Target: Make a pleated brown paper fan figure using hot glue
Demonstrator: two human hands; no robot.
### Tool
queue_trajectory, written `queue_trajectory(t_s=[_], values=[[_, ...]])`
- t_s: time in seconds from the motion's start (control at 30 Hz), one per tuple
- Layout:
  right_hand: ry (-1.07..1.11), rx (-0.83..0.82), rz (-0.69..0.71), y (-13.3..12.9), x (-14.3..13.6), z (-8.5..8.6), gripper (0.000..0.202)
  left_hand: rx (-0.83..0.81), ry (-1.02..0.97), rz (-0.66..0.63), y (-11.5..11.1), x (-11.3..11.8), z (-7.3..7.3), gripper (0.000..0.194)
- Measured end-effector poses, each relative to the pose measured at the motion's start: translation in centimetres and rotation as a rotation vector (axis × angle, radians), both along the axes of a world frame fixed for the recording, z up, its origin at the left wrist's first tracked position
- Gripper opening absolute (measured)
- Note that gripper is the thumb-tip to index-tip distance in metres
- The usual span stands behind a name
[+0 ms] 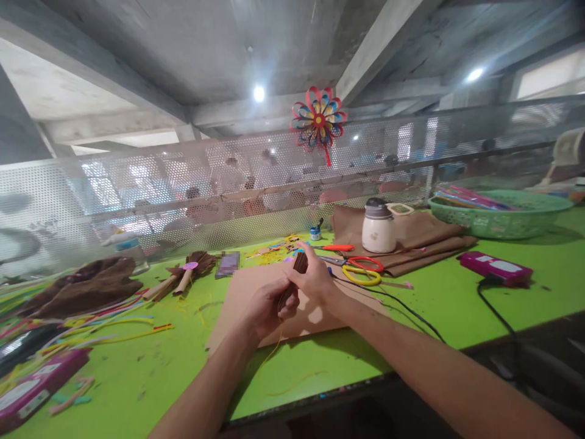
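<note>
Both hands meet over a sheet of tan cardboard [247, 286] on the green table. My left hand [274, 305] is wrapped round the lower part of a small brown pleated bundle [300, 263], perhaps paper or cloth. Fingers of my right hand [315, 274] close on the same bundle from the right, near its top. A thin yellow strand [278, 346] hangs below my left hand onto the table. Most of the bundle is hidden by the fingers. Beyond the right hand lie scissors with yellow and red handles [365, 275].
A white bottle [378, 231] stands by folded brown cloth [425, 244]. A green basket [503, 219] and a purple corded device [496, 268] are at right. Brown rolled pieces [183, 277], coloured strips [109, 323] and another purple device [41, 390] lie left. A perforated screen [183, 195] runs behind.
</note>
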State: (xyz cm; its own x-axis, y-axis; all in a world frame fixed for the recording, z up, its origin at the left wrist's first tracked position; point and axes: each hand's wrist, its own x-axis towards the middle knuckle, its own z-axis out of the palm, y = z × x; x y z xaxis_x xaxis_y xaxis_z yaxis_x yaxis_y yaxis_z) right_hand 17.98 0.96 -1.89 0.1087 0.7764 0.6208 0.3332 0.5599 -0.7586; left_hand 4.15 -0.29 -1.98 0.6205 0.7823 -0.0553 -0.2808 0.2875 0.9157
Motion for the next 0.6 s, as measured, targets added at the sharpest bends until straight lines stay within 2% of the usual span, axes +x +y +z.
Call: queue_trajectory(t_s=[0.3, 0.6], values=[[-0.112, 0.025, -0.114, -0.5, -0.2, -0.2, 0.068, -0.012, -0.014, -0.046, 0.0, 0.1, 0.2, 0.023], [-0.139, 0.03, -0.087, -1.1, 0.0, 0.2, 0.068, -0.01, -0.027, -0.074, -0.1, 0.0, 0.2, 0.023]])
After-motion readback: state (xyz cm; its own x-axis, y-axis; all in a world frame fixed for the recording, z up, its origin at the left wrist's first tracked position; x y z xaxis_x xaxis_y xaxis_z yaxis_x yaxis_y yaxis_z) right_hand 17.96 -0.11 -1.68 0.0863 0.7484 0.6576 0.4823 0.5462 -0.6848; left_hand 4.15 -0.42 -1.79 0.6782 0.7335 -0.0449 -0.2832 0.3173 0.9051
